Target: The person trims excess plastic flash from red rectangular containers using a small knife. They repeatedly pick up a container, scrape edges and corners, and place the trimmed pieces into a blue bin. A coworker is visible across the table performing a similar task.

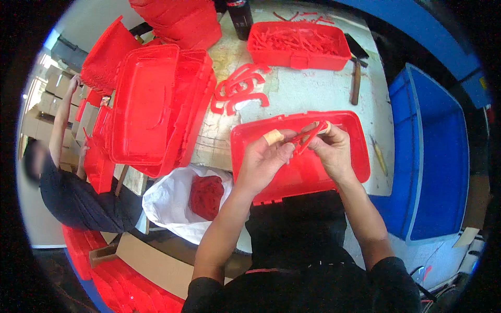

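Note:
A shallow red plastic box lid or tray (344, 175) lies on the table right in front of me. Above it, both hands come together around a narrow red plastic piece (309, 143), which looks like thin strips joined at one end. My left hand (266, 161) pinches its left end between thumb and fingers. Further right, my right hand (334, 151) grips the other end, thumb on top. Tan tape is wrapped around a finger on each hand. The fingertips partly cover the piece, so its full shape is hidden.
A red bin (297, 44) full of red strips stands at the back. Curved red handles (240, 88), a hammer (356, 81) and a yellow-handled tool (380, 156) lie around. Stacked red trays (141, 104), a white sack (167, 203) and another person (78, 193) are left; a blue crate (433, 156) right.

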Demonstrator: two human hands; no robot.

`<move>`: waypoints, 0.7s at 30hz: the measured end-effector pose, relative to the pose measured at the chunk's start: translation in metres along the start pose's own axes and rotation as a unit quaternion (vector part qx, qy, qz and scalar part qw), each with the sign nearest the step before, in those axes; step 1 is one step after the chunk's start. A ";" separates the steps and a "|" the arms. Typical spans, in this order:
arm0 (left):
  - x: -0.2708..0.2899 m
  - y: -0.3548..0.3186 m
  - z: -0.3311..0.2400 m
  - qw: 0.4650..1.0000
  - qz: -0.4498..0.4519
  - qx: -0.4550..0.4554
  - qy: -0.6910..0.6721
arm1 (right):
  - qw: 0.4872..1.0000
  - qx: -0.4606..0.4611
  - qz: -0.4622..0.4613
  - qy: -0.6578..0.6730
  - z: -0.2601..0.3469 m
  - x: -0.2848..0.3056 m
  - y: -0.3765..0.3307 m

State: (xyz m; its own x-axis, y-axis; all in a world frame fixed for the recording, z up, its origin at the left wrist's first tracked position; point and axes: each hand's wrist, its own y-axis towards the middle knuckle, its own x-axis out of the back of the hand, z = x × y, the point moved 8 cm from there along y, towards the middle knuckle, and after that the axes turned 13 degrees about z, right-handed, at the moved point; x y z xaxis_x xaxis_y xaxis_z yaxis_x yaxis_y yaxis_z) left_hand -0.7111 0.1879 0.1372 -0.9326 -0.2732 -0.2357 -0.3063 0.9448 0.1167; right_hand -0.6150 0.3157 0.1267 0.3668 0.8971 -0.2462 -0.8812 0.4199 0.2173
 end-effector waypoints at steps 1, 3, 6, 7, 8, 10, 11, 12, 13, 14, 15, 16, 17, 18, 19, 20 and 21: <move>-0.002 -0.003 0.006 0.999 -0.025 0.012 0.025 | 1.000 0.007 -0.004 0.018 -0.003 0.000 -0.006; -0.004 -0.004 0.014 0.995 -0.019 0.072 0.073 | 1.000 0.022 -0.002 -0.006 -0.002 0.005 -0.017; -0.016 -0.003 0.030 0.984 -0.035 0.079 -0.154 | 0.998 0.027 -0.011 -0.054 -0.001 0.014 -0.031; -0.018 -0.002 0.031 0.967 -0.037 0.060 -0.246 | 0.996 0.024 -0.019 -0.079 0.000 0.017 -0.034; -0.019 0.002 0.026 0.993 -0.026 0.046 -0.106 | 0.994 0.015 -0.032 -0.100 0.000 0.020 -0.039; -0.019 0.005 0.029 0.996 -0.027 0.085 -0.015 | 0.983 0.036 0.004 -0.182 0.010 0.018 -0.044; -0.020 0.006 0.031 0.994 -0.023 0.101 0.032 | 0.975 0.031 0.025 -0.220 0.013 0.017 -0.048; -0.021 0.007 0.032 0.993 -0.013 0.118 0.026 | 0.983 0.019 0.035 -0.181 0.013 0.020 -0.050; -0.024 0.009 0.028 0.992 -0.002 0.104 0.074 | 0.988 0.000 0.048 -0.147 0.014 0.024 -0.053; -0.030 0.011 0.024 0.989 0.011 0.090 0.120 | 0.992 -0.021 0.060 -0.112 0.015 0.028 -0.057; -0.032 0.014 0.019 0.983 0.009 0.075 0.167 | 0.998 -0.029 0.052 -0.036 0.019 0.038 -0.063; -0.048 0.021 0.015 0.975 0.062 0.032 0.209 | 0.995 -0.034 0.055 -0.080 0.024 0.040 -0.070; -0.062 0.030 0.013 0.964 0.098 -0.010 0.248 | 0.992 -0.046 0.038 -0.110 0.028 0.048 -0.079; -0.082 0.036 0.013 0.942 0.159 -0.048 0.290 | 0.978 -0.137 0.074 -0.139 0.019 0.047 -0.092; -0.101 0.047 0.022 0.929 0.227 -0.043 0.289 | 0.963 -0.195 0.111 -0.148 0.013 0.045 -0.106; -0.113 0.062 0.040 0.918 0.310 0.022 0.247 | 0.967 -0.207 0.030 -0.144 0.014 0.057 -0.120; -0.124 0.078 0.055 0.894 0.396 0.072 0.198 | 0.958 -0.231 -0.049 -0.165 0.016 0.074 -0.136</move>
State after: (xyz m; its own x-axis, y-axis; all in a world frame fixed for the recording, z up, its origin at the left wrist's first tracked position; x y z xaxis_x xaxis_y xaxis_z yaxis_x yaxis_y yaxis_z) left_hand -0.6089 0.3052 0.1229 -0.8495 0.4751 0.2292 0.4801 0.8764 -0.0374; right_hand -0.4636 0.3272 0.0940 0.4618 0.8830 0.0840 -0.8479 0.4672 -0.2507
